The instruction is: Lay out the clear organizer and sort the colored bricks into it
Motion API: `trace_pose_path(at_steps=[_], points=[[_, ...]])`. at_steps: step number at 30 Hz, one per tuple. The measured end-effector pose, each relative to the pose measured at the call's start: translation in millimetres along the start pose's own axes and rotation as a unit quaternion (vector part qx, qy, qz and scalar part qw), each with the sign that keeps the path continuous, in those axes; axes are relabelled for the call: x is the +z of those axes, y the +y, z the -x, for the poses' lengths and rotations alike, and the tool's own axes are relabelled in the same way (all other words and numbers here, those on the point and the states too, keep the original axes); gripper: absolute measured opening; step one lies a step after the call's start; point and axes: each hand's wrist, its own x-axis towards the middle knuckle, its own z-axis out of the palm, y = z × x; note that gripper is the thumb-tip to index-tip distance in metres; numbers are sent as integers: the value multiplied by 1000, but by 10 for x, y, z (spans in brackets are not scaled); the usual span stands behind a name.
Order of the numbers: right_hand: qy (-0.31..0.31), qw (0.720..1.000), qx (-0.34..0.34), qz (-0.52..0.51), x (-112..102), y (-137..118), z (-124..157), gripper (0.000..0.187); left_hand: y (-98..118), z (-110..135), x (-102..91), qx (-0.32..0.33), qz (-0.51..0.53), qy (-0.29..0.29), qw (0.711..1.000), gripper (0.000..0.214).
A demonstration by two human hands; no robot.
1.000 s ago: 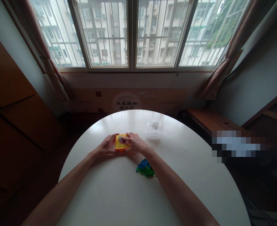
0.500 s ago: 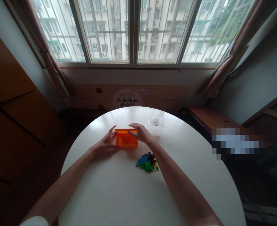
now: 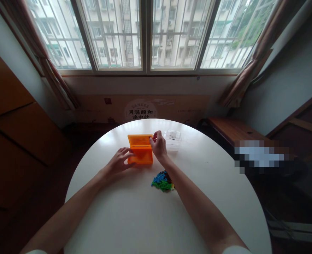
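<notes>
- We had the orange box (image 3: 140, 151) lying open on the white table (image 3: 134, 218), toward its far edge. The tray lay flat and the lid (image 3: 140, 140) stood upright along the tray's far side.
- Our left hand (image 3: 120, 163) lay at the box's near left corner, with the fingers loose and spread. The tips touched the tray's edge and gripped nothing. We judged that the hand braced the tray so it would not slide or tip under the raised lid.
- Our right hand (image 3: 159, 146) was at the box's right side, fingers curled and pinched on the lid's right edge. That grip seemed to be what held the lid up.
- A pile of small coloured bricks (image 3: 162, 180) lay to the near right of the box, apart from it and just beside our right forearm. We judged it within easy reach of either hand.
- A clear case (image 3: 173, 139) stood just right of the box, behind our right hand. We could not tell whether hand and case touched.
- Beyond the box, past the table's rim, a printed carton (image 3: 141, 111) stood against the wall under the window (image 3: 145, 35).
</notes>
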Motion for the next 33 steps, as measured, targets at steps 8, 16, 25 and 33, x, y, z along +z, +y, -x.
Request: trace_pose_path(at_steps=[8, 16, 25, 33], points=[[-42, 996, 31, -75, 113, 122, 22, 19, 86, -34, -68, -23, 42, -39, 998, 15], [-29, 994, -74, -75, -164, -59, -124, 14, 23, 3, -38, -66, 48, -47, 996, 20], [-5, 995, -68, 78, -919, 324, -428, 23, -339, 115, 46, -134, 42, -3, 990, 18], [-114, 986, 17, 117, -1108, 778, -429, 73, -573, 198, 86, -162, 50, 34, 985, 18]])
